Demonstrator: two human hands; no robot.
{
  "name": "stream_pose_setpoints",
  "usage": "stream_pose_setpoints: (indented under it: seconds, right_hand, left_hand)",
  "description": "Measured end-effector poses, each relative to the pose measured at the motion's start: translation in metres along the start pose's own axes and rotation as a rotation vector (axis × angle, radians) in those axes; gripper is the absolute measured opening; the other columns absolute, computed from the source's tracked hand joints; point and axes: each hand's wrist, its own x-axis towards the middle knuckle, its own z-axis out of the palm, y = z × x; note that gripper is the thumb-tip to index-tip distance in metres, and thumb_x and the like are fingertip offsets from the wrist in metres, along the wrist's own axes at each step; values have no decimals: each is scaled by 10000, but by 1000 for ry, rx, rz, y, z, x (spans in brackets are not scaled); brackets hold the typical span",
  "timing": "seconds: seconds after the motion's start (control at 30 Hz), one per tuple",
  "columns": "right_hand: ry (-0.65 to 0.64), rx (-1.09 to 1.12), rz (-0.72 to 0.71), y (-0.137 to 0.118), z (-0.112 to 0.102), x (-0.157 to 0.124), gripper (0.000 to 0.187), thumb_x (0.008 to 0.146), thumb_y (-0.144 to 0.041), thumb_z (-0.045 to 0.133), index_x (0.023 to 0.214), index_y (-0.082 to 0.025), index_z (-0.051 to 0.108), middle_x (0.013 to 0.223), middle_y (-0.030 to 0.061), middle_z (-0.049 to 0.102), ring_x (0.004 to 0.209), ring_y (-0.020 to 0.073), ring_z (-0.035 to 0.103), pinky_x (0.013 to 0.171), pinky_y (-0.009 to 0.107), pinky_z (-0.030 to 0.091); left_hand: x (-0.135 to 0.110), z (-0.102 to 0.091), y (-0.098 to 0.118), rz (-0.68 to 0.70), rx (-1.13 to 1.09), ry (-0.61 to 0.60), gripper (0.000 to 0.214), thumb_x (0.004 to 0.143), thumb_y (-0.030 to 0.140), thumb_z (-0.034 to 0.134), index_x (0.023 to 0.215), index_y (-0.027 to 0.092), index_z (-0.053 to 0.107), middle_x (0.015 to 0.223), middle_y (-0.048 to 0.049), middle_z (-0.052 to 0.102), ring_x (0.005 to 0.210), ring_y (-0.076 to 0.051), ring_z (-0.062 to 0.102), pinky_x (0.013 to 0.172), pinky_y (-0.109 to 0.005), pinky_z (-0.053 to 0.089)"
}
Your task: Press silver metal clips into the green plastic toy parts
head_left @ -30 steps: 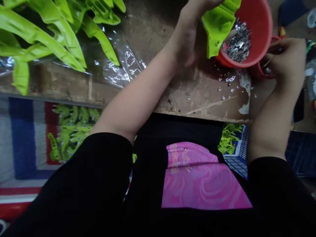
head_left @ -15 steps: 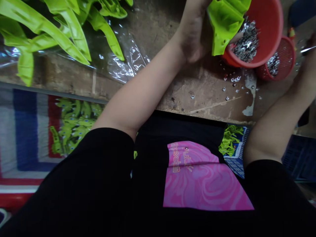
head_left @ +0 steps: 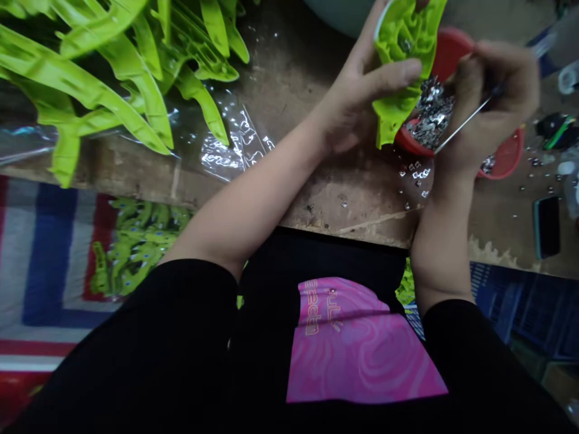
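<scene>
A lime-green moulded plastic part, ribbed on the side facing me, is held in my left hand, whose thumb presses across its lower half. The part's top end runs out of view. My right hand is closed around a thin metal rod, which slants down to the left from a dark piece at the fingers. Whatever handle it has is mostly hidden. Behind both hands stands a red tub holding many small shiny metal clips. Neither the rod nor my right hand visibly touches the green part.
More lime-green parts are piled on clear plastic at the table's left. Loose clips lie near the tub. A smaller red basket is beyond my right wrist, with a phone further right. Blue crates stand below the table edge.
My right hand has come in from the right edge to the front of the red tub, bringing the rod. My left hand has turned the green part so its ribbed side shows.
</scene>
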Motion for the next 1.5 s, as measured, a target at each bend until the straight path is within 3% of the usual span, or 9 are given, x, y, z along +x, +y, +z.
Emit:
stream_pose_setpoints:
  seconds: [0.1, 0.27, 0.53, 0.7, 0.87, 1.03, 1.17, 1.37, 1.5]
  right_hand:
    - [-94, 1, -74, -26, 27, -19, 87, 990, -265, 794, 1063, -296, 830, 975, 2, 800, 940, 147, 755, 822, 305, 594]
    - [-72, -123, 140, -46, 24, -25, 242, 935, -528, 829, 1028, -323, 741, 864, -42, 742, 682, 117, 690, 646, 293, 579]
    - [-109, -90, 191, -44, 35, -39, 236, 993, -525, 755, 1015, -295, 710, 923, -6, 757, 760, 151, 697, 772, 347, 622]
    - [-174, -4, 257, -61, 32, -35, 62, 1001, -354, 738, 1061, -343, 750, 982, -9, 792, 867, 193, 735, 845, 390, 633]
    - [-290, -156, 229, -72, 22, -25, 179, 974, -502, 732, 1132, -431, 776, 1096, -41, 814, 1005, 226, 765, 964, 430, 653]
    - [-135, -76, 147, -75, 30, -25, 147, 952, -382, 828, 1074, -302, 813, 1032, -23, 810, 987, 186, 790, 950, 358, 647]
    - [-108, -132, 145, -82, 40, -32, 185, 1065, -385, 683, 1200, -333, 797, 1124, -20, 802, 1030, 170, 785, 999, 347, 633]
    - [-65, -221, 100, -87, 40, -34, 172, 1105, -369, 595, 1179, -349, 750, 1052, -49, 769, 875, 131, 775, 819, 327, 641]
    - [17, -195, 142, -82, 29, -26, 147, 1118, -435, 559, 1172, -347, 664, 1010, -46, 757, 745, 117, 740, 609, 274, 581]
  left_hand:
    - [6, -3, 3, 153, 31, -106, 575, 958, 471, 440, 1448, 211, 593, 1198, -36, 706, 1346, -327, 713, 817, -301, 659]
    - [9, -1, -14, 615, 19, -475, 445, 837, 160, 384, 1230, 229, 582, 1127, 4, 655, 1155, -169, 758, 869, -224, 585]
    - [7, 9, -24, 724, -8, -584, 337, 841, 107, 382, 1148, 194, 491, 990, 3, 625, 879, -83, 677, 917, -217, 517]
    - [4, 1, -24, 683, 65, -557, 402, 783, 89, 509, 1159, 208, 585, 1032, 17, 668, 972, -113, 706, 939, -216, 541]
    - [2, 1, -23, 549, -3, -524, 475, 822, 110, 578, 1273, 238, 659, 1003, -21, 716, 983, -166, 735, 868, -214, 571]
    - [-1, 3, -22, 550, 26, -515, 266, 932, 128, 604, 1168, 239, 660, 974, 5, 684, 956, -137, 687, 850, -197, 526]
    - [-1, 3, -22, 625, 51, -525, 166, 975, 209, 688, 1121, 224, 610, 1004, 24, 658, 908, -92, 632, 874, -188, 514]
    - [7, -3, -20, 512, 0, -674, 249, 919, 140, 618, 1160, 203, 625, 944, 13, 644, 829, -105, 651, 868, -240, 541]
    - [8, -16, -8, 317, 27, -827, 687, 759, 80, 479, 1432, 199, 534, 1015, -37, 703, 881, -203, 709, 813, -386, 623]
